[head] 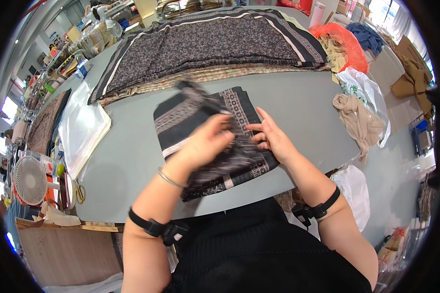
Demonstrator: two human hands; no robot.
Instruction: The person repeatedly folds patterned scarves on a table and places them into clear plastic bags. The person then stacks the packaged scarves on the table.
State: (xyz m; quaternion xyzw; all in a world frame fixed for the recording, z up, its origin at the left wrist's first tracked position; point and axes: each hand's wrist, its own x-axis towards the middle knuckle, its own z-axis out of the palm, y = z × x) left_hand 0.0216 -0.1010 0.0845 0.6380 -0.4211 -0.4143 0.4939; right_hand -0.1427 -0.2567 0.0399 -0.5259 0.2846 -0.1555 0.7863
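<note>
A black patterned cloth point(181, 133), partly folded, lies on the grey table in front of me. Its borders carry pale geometric bands, and its middle is blurred. My left hand point(211, 141) is over the cloth, with thumb and fingers closed on a blurred, raised part of it. My right hand point(273, 137) is at the cloth's right edge, fingers spread and holding nothing; whether the fingertips touch the fabric I cannot tell. Beyond the folded piece lies a broad stack of black patterned cloths point(212, 44), with a beige-and-red patterned layer point(183, 78) beneath.
Clear plastic bags point(82, 128) lie left on the grey table point(132, 157), near a white fan point(30, 180) and yellow-handled scissors point(80, 194). At right are a red plastic bag point(352, 47) of paper tags, a white plastic bag point(374, 99) and a beige cloth point(359, 122).
</note>
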